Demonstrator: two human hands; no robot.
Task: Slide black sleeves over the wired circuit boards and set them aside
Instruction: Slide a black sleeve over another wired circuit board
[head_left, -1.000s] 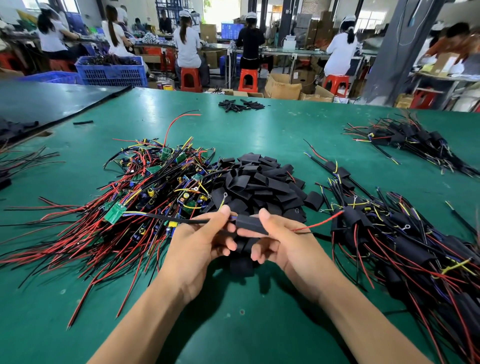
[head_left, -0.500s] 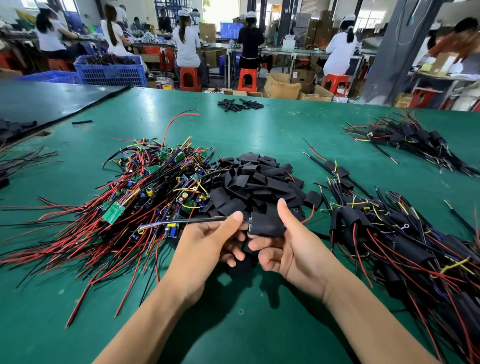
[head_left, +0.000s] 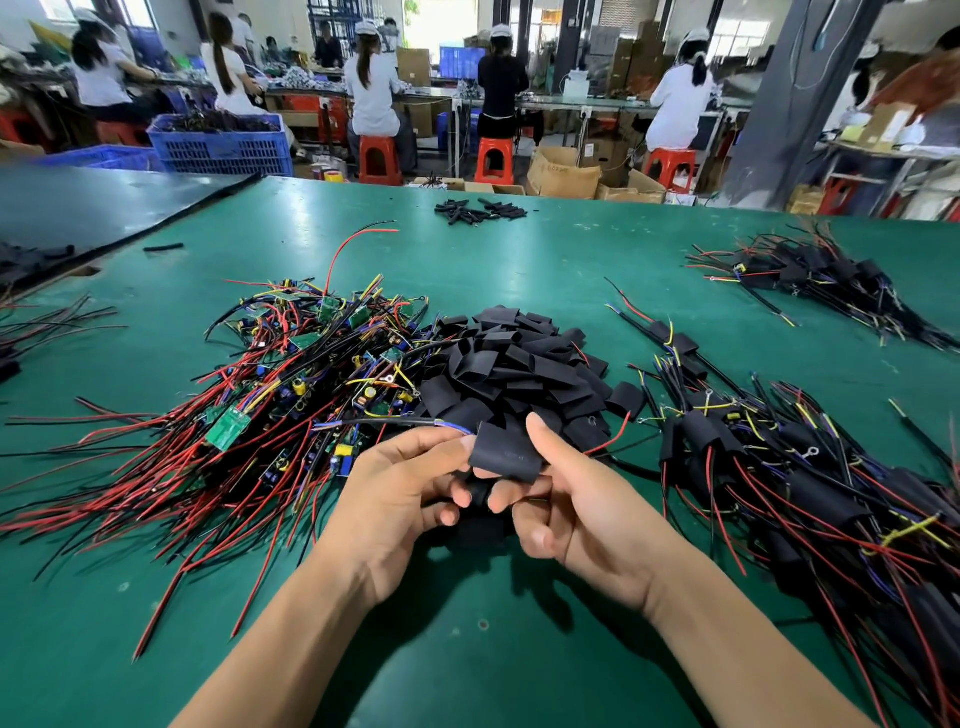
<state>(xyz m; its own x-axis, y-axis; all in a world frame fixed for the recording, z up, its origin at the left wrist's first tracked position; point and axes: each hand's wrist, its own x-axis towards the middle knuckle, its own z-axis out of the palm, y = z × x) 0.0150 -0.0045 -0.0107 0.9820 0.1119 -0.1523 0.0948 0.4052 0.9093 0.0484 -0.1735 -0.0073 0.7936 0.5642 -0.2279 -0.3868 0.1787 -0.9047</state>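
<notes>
My right grip (head_left: 587, 514) clamping flat black plastic sleeve (head_left: 506, 452), left grip (head_left: 400, 483) pinching its black wire lead (head_left: 395, 422); sleeving seemingly finishing, next likely setting aside rightward.

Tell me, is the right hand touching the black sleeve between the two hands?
Touching. The head view shows the right hand pinching the black sleeve, thumb on top and fingers underneath.

Sleeved pile (head_left: 810, 488) runs off the right edge; black sleeve (head_left: 506, 457) hides its contents.
</notes>
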